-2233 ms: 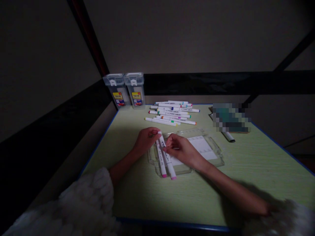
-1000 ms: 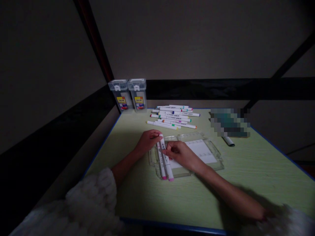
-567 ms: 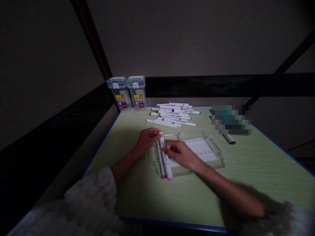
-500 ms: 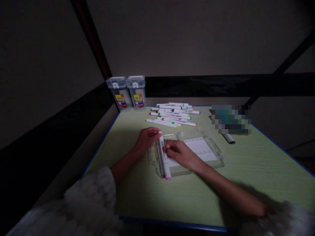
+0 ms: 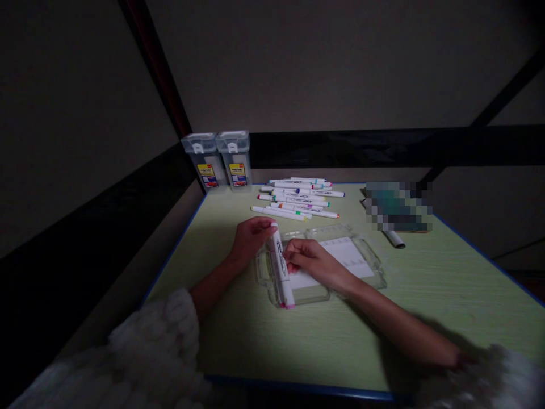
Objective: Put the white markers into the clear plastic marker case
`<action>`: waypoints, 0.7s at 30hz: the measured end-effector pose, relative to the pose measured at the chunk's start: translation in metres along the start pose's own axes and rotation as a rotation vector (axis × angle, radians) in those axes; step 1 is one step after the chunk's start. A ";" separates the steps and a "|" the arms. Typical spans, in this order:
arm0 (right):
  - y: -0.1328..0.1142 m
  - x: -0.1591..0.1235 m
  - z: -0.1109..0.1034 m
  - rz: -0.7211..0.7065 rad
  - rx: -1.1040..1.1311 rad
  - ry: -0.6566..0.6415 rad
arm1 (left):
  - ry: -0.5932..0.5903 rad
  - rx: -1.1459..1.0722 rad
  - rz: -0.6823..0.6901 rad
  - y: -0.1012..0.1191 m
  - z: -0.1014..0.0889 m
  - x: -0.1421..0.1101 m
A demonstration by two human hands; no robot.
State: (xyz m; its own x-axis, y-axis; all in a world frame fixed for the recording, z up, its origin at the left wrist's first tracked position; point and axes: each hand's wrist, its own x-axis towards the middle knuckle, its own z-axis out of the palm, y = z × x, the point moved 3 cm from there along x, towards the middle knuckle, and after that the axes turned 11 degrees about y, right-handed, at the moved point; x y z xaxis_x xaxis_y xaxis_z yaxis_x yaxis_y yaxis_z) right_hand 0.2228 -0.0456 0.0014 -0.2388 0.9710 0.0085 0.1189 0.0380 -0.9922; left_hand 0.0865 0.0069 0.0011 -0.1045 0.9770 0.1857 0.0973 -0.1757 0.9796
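Note:
My left hand (image 5: 251, 238) and my right hand (image 5: 313, 262) meet over the left end of a clear plastic case (image 5: 361, 270) that lies flat on the pale green table (image 5: 264, 341). Between them they hold white markers with pink caps (image 5: 281, 270), side by side, against the case's left wall. My left fingers curl round the markers' far ends. My right fingers pinch them at the middle. A white paper insert (image 5: 347, 255) shows inside the case.
A heap of several loose white markers (image 5: 298, 199) with coloured caps lies at the back. Two upright clear marker boxes (image 5: 221, 159) stand at the back left corner. A blurred-out item (image 5: 398, 205) and a grey marker (image 5: 394, 238) sit at the right.
The two pink-capped markers, splayed apart before, have been drawn together and pushed left against the case wall. Both hands stayed on them and shifted only slightly.

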 end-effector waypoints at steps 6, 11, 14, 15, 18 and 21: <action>-0.006 -0.002 -0.004 0.124 0.175 0.046 | 0.020 -0.057 0.014 0.002 -0.001 0.002; -0.007 -0.004 -0.004 0.239 0.360 0.077 | 0.034 -0.085 0.025 0.005 -0.002 0.001; -0.010 -0.005 -0.004 0.276 0.417 0.080 | 0.041 -0.116 0.023 0.007 -0.001 0.000; -0.010 -0.006 -0.004 0.279 0.435 0.078 | 0.044 -0.129 0.023 0.007 0.000 0.000; -0.011 -0.006 -0.004 0.300 0.480 0.060 | 0.054 -0.166 0.025 0.008 0.000 -0.001; -0.010 -0.006 -0.004 0.333 0.506 0.057 | 0.067 -0.187 0.023 0.008 0.000 -0.001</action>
State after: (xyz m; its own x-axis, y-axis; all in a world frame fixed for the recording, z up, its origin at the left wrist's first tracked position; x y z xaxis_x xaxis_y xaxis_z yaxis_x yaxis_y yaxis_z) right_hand 0.2268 -0.0512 0.0116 -0.2140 0.9230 -0.3197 -0.2982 -0.3734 -0.8784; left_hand 0.0877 0.0041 0.0090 -0.1704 0.9634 0.2071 -0.0846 -0.2237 0.9710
